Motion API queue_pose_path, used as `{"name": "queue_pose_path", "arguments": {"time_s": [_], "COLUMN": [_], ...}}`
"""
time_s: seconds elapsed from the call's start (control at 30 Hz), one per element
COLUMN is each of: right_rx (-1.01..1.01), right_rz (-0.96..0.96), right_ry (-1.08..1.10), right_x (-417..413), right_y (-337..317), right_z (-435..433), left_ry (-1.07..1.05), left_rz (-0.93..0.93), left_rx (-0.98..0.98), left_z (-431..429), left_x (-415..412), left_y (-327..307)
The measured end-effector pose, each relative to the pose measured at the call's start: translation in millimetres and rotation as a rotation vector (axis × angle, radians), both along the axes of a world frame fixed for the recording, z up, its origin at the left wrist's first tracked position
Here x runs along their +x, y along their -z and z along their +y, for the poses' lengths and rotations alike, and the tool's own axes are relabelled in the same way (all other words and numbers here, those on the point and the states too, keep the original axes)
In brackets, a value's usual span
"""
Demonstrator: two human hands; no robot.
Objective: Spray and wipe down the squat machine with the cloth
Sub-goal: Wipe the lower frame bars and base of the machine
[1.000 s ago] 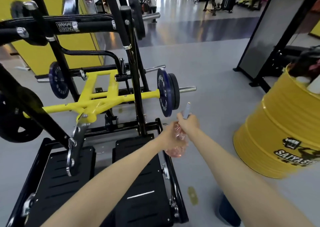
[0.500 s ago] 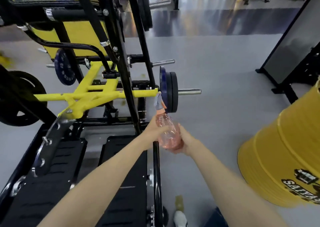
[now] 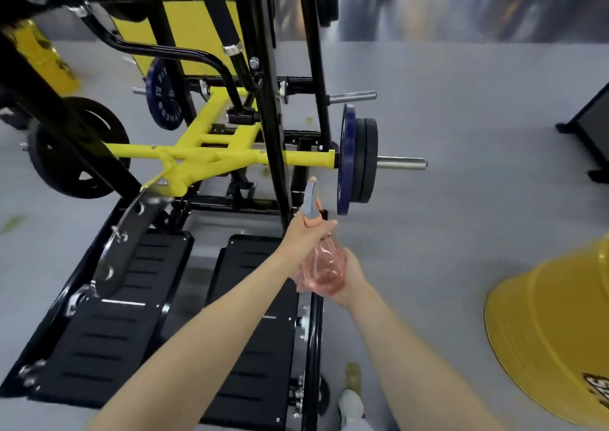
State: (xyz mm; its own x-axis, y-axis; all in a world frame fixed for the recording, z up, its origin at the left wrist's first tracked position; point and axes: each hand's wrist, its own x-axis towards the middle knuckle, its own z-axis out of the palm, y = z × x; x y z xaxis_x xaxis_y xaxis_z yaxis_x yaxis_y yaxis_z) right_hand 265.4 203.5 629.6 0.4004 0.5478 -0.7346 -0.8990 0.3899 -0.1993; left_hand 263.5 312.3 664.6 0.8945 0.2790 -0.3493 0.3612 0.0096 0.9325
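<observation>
A clear pink spray bottle (image 3: 324,266) with a grey and orange trigger head is held upright in front of me, over the right edge of the squat machine. My left hand (image 3: 303,236) grips its neck just under the trigger head. My right hand (image 3: 349,282) cups the bottle's body from below and the right. The squat machine has a yellow lever frame (image 3: 211,157), black uprights (image 3: 273,127) and two black ribbed footplates (image 3: 125,325). I see no cloth.
Blue and black weight plates (image 3: 357,160) sit on the machine's right sleeve, just beyond the bottle. More plates (image 3: 161,97) hang at the left. A yellow drum (image 3: 553,331) stands at the right. Grey floor (image 3: 461,200) lies between. My shoe (image 3: 351,404) shows at the bottom.
My left hand slid up from the bottle's body to its neck, and my right hand dropped from the trigger head to under the body. The view came closer and tilted down.
</observation>
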Motion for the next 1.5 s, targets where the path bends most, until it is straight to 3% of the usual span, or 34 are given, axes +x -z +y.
{"name": "queue_pose_path", "arguments": {"time_s": [0.2, 0.43, 0.6, 0.73, 0.8, 0.9, 1.03, 1.23, 1.5], "right_rx": [-0.029, -0.080, -0.489, -1.004, -1.058, -1.031, -1.147, -1.129, -1.117], "right_rz": [0.049, 0.279, -0.016, -0.599, -0.745, -0.783, -1.042, -0.961, -0.826], "right_ry": [-0.048, -0.133, -0.383, -0.972, -1.141, -1.085, -1.265, -1.255, -1.157], "right_x": [3, 65, 134, 193, 215, 245, 278, 291, 296], "right_y": [56, 156, 227, 290, 317, 343, 370, 407, 434], "right_z": [-4, 1, 3, 0, -1, 4, 18, 34, 32], "left_ry": [0.064, 0.078, -0.064, -0.213, -0.259, -0.252, -0.224, -0.328, -0.298], "left_rz": [0.047, 0.150, 0.271, 0.406, 0.443, 0.479, 0.503, 0.634, 0.726], "left_rx": [-0.021, -0.019, -0.079, -0.081, -0.066, -0.071, -0.098, 0.013, 0.146], "left_z": [2, -2, 5, 23, 33, 51, 80, 104, 118], "left_x": [6, 69, 131, 181, 199, 226, 260, 288, 300], "left_y": [52, 140, 214, 289, 320, 371, 423, 466, 481]}}
